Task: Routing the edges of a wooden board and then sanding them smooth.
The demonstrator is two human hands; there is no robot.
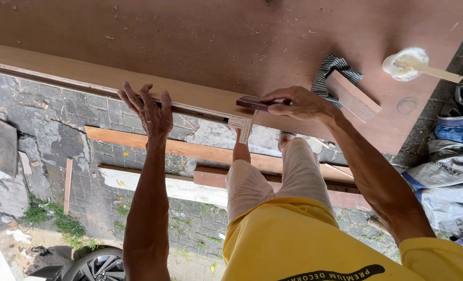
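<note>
Right hand gripping brush; left hand on board edge

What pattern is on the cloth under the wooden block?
Black and white stripes on the cloth, seen in the head view.

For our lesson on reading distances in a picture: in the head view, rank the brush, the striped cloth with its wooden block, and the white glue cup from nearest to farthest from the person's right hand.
From the right hand:
1. Brush, held at the board's edge, touching the fingers.
2. Striped cloth with wooden block, just beyond the hand.
3. White glue cup, farthest, near the board's corner.
</note>
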